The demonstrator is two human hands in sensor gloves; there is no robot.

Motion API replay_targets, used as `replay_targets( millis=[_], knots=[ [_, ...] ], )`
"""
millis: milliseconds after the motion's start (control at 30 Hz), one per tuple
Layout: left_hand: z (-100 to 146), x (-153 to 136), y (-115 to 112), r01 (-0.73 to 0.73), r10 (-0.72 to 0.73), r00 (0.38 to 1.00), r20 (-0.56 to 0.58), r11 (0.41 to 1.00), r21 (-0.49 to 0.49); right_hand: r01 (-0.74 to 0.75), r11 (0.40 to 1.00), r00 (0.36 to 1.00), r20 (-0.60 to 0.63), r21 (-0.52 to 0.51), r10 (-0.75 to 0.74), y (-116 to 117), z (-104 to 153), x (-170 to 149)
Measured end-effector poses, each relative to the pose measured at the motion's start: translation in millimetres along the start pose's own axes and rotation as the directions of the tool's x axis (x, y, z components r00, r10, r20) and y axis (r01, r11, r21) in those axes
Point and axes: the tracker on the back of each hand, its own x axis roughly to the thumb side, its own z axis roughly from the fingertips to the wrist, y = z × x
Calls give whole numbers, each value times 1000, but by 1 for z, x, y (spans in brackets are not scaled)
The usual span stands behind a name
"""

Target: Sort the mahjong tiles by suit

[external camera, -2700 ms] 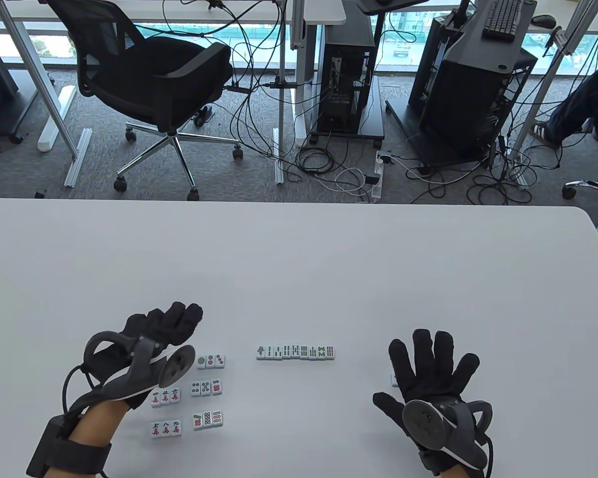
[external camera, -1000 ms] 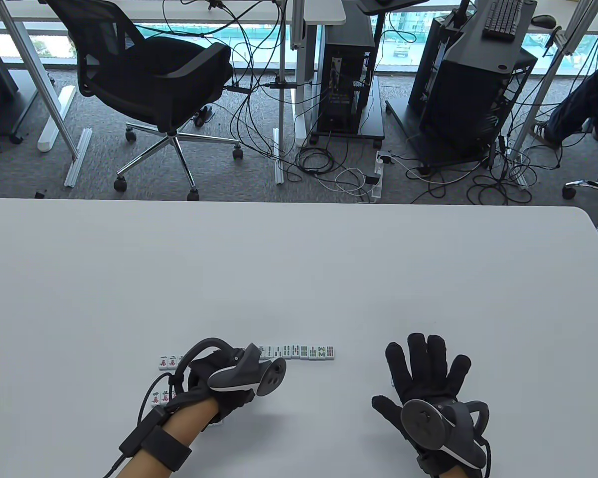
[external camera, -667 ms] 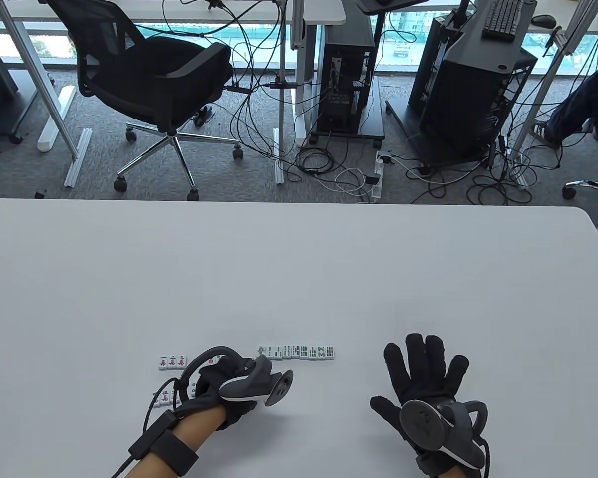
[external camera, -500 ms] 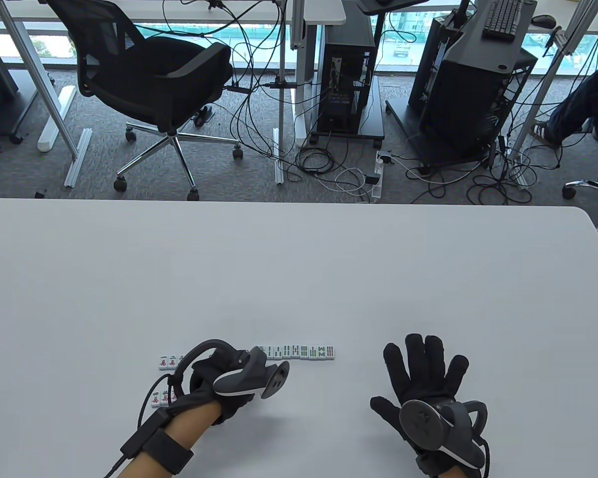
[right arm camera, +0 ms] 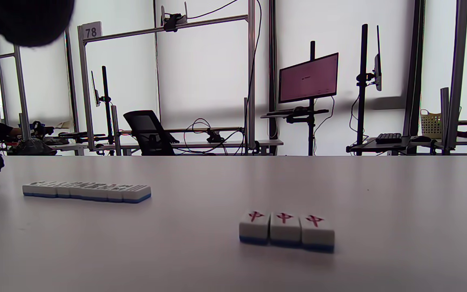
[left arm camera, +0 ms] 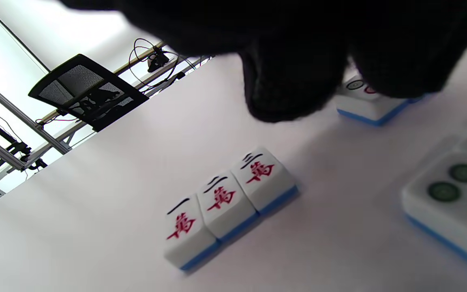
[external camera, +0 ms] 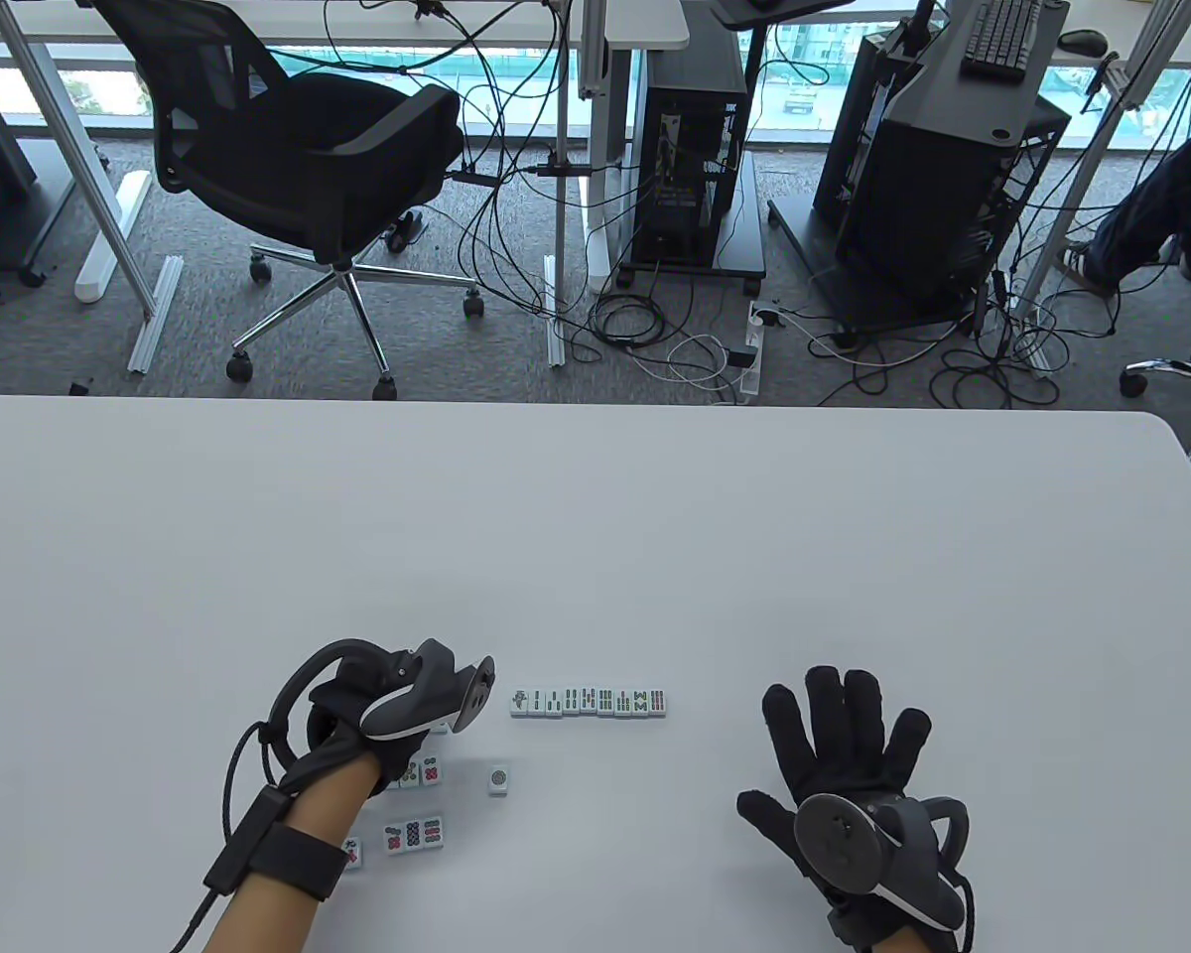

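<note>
One circle tile (external camera: 497,780) lies alone at lower centre. Left hand (external camera: 377,710) fingers hidden, grip undeterminable; right hand (external camera: 854,754) lies flat with fingers spread.

Three tiles (right arm camera: 286,230) with red marks sit side by side, touching, on the white surface (right arm camera: 399,211) in front of me. Further off to my left lies a long row of tiles (right arm camera: 86,191) — blue-backed, faces up. Dark bits of my glove (right arm camera: 26,18) hang in at the top left corner. Behind stand a chair (right arm camera: 148,133) and a monitor (right arm camera: 308,78).
</note>
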Motion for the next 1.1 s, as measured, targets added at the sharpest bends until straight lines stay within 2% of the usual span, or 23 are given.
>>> replay_targets(
  millis=[200,267,400,533,633,833,967,1100],
  knots=[
    [-10,10,-12,-47,48,999,9,998,-36,3,1000,1000,1,0,-3,0,0,0],
    [-10,10,-13,-75,76,997,12,997,-21,5,1000,1000,0,2,-5,0,0,0],
    [-8,7,-13,-71,72,997,11,996,-51,9,1000,1000,-2,3,-9,0,-1,-1],
    [1,-4,1,-135,135,991,-15,991,5,15,1000,1000,-3,0,-15,0,-1,-1],
    [11,1,18,-207,205,978,39,977,43,11,1000,1000,-1,6,-11,2,-1,-1],
    [28,47,45,-243,220,953,207,966,93,11,1000,1000,-4,12,-11,2,-1,-1],
    [28,75,46,-186,162,950,268,980,68,13,1000,1000,-2,14,-13,3,-1,0],
    [24,90,41,-126,103,954,280,990,66,20,1000,1000,0,13,-20,3,-1,0]
  ],
)
